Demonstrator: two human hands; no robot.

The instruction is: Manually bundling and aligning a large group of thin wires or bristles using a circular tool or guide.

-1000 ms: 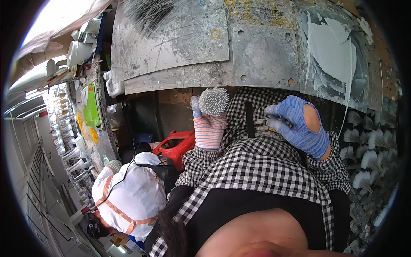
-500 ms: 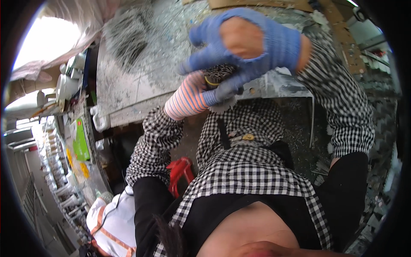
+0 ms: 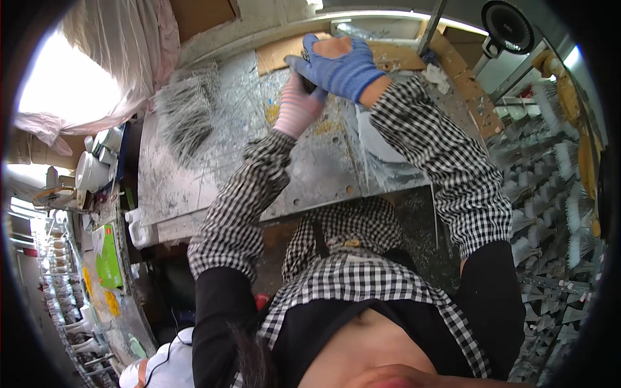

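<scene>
Both my hands are raised together over the far part of the grey metal worktable (image 3: 255, 178). My left hand (image 3: 297, 111), in a pink-striped knit glove, is closed around a dark thing (image 3: 306, 83) that is mostly hidden by the gloves. Over its top lies my right hand (image 3: 339, 68), in a blue knit glove with a hole over the back of the hand. The right fingers bend down onto the dark thing, next to the left fingertips. To the left on the tabletop spreads a loose pile of grey bristles (image 3: 189, 119).
A pale flat sheet (image 3: 381, 139) lies at the table's right side. Cardboard (image 3: 275, 57) lines the far edge. A round black device (image 3: 507, 27) stands at the back right. Racks of many bristle pieces (image 3: 550, 213) fill the right; white tubs (image 3: 90, 171) stand at left.
Both hands moved away from my body, from the table's near edge to its far part, keeping together. The bristly bundle with a yellow band, visible before, is now mostly hidden.
</scene>
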